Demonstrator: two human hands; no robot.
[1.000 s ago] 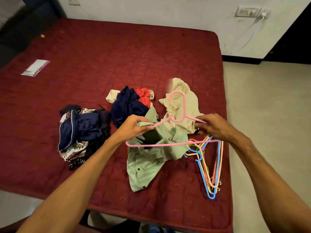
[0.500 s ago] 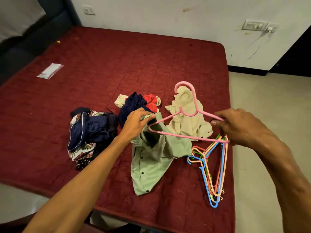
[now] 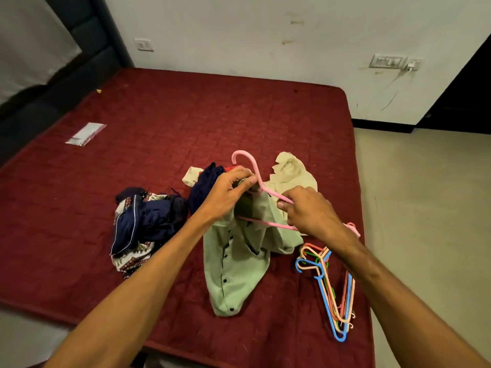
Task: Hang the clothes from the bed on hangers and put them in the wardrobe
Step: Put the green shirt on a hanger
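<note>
- The left hand has its fingers curled tight on the collar end of the green shirt, right against the neck of the pink hanger.
- The right hand is clamped round that hanger's sloping arm and bottom bar, just beside the left hand. One end of the hanger is inside the shirt.
- The rest of the shirt trails from the hands toward the person across the dark red quilted mattress, its buttons showing.
- Just beyond the right hand lies a crumpled cream garment. A navy garment is bunched behind the left hand.
- Out past the left wrist sits a pile of navy and patterned clothes.
- Under the right forearm a bundle of coloured hangers lies near the mattress edge.
- Far beyond the left hand, a clear plastic packet rests on the mattress near a dark padded headboard.
- Beyond both hands rises a scuffed white wall with a socket and a switch plate.
- Pale floor lies out to the right of the right hand.
</note>
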